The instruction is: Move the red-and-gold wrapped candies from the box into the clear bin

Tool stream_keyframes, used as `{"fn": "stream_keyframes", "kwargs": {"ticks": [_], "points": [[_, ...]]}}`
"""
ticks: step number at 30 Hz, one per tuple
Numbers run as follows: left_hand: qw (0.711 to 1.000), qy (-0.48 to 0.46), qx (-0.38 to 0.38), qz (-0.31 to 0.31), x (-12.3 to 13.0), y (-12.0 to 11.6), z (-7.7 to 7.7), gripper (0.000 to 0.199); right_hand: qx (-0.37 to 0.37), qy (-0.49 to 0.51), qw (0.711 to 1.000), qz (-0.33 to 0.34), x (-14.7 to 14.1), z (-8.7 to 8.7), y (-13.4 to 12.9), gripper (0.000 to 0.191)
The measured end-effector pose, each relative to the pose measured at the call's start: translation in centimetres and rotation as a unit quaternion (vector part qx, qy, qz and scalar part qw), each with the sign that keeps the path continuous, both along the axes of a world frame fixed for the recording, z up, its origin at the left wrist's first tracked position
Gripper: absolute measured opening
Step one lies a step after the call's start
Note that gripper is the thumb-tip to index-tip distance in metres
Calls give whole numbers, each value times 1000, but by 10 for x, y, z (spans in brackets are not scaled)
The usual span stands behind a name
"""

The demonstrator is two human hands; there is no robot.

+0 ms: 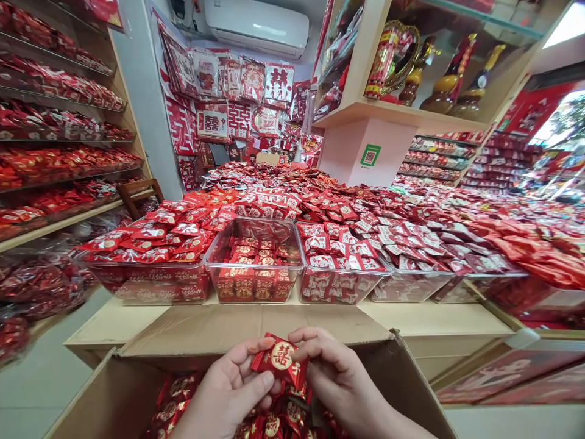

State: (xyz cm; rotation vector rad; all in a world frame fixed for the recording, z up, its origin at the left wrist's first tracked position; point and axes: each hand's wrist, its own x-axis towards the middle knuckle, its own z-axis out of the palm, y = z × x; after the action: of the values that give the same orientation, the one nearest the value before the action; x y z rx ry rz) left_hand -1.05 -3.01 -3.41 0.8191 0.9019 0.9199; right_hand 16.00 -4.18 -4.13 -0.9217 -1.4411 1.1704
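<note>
A small red packet (280,360) with a gold round emblem is held up over an open cardboard box (256,323). My left hand (233,384) pinches its left side between thumb and fingers. At the packet's right edge, my right hand (336,372) has its fingers closed on it. More red and gold packets (295,414) lie inside the box below both hands, partly hidden by them.
Clear plastic bins hold red packets; the middle bin (253,274) is less full than its neighbours. They stand on a pale wooden counter (439,320) behind the box. Stocked shelves (59,134) rise at left, and a glass-shelved cabinet (347,116) hangs over the right side.
</note>
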Motion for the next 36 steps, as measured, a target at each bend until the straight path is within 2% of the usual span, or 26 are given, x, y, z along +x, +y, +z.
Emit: {"fn": "stream_keyframes", "kwargs": {"ticks": [2,4,6,9,12,14,16,17,19,20,22,24,26,28,30,32,36], "points": [[999,17,33,34,1,2,-2,36,-84,61,995,-7,-2,0,-2,19],[996,38,64,59,1,4,-4,29,-173,138,975,6,-6,1,-2,26],[994,47,93,45,1,3,-5,24,-211,171,962,32,-11,1,-2,34],[993,45,106,3,3,-2,-6,18,-210,161,962,63,-15,-4,-2,36],[991,49,122,-2,3,-6,0,16,-206,143,964,88,-15,-10,-5,31],[982,102,157,-29,-5,-1,8,15,-177,108,974,89,-10,-6,-6,27],[944,228,228,-67,-18,13,17,20,-113,45,991,48,-2,9,1,23],[906,304,278,-101,-26,23,20,23,-69,14,997,12,3,21,8,22],[805,459,368,-75,-43,46,22,20,17,-45,997,-67,9,49,35,22],[771,509,380,-45,-51,56,21,18,54,-72,991,-97,10,63,53,23],[757,539,368,-13,-61,73,13,18,94,-154,976,-123,6,83,95,24],[745,557,367,4,-65,79,5,17,87,-218,964,-127,-8,91,138,24],[728,573,377,11,-64,77,-1,17,12,-273,959,-78,-27,88,174,22],[714,585,383,15,-63,73,-3,18,-67,-315,947,-15,-46,80,197,22],[706,593,386,20,-62,69,-4,18,-96,-358,928,38,-62,72,209,23],[700,596,392,23,-62,68,-4,19,-82,-405,907,79,-72,66,212,21],[694,602,395,14,-63,69,-3,20,-46,-473,874,105,-79,63,213,18]]}}
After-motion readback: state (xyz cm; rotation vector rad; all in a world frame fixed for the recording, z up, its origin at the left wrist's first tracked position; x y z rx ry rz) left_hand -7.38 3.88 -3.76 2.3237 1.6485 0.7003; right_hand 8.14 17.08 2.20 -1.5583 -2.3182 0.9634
